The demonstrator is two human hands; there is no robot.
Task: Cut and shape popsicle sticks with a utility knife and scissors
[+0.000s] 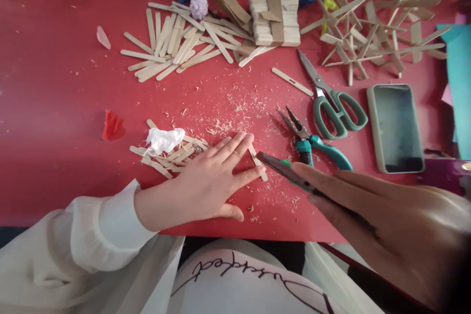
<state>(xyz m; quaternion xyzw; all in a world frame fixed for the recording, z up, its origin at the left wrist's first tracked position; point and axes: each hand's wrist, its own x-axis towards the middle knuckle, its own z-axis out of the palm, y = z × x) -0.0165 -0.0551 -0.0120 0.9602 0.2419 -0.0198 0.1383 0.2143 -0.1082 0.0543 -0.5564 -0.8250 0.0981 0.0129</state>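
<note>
Flat on the red table (55,83), my left hand (209,176) has its fingers spread and its fingertips on a wooden craft stick (257,163). My right hand (386,216) grips a slim cutter with a dark blade (275,166) and a bit of green on it. The blade's tip is beside the middle of the stick, at its right edge. Wood shavings (239,113) are scattered around and beyond my left hand. Left of that hand is a small pile of sticks (158,164) with a crumpled white piece (165,140) on top.
Teal pliers (305,140), green-handled scissors (336,108), a slotted stick (292,82) and a rectangular tin (397,127) lie to the right. Farther back are loose sticks (180,41), a banded bundle (274,17) and interlocked sticks (379,34). A red scrap (113,125) is at left.
</note>
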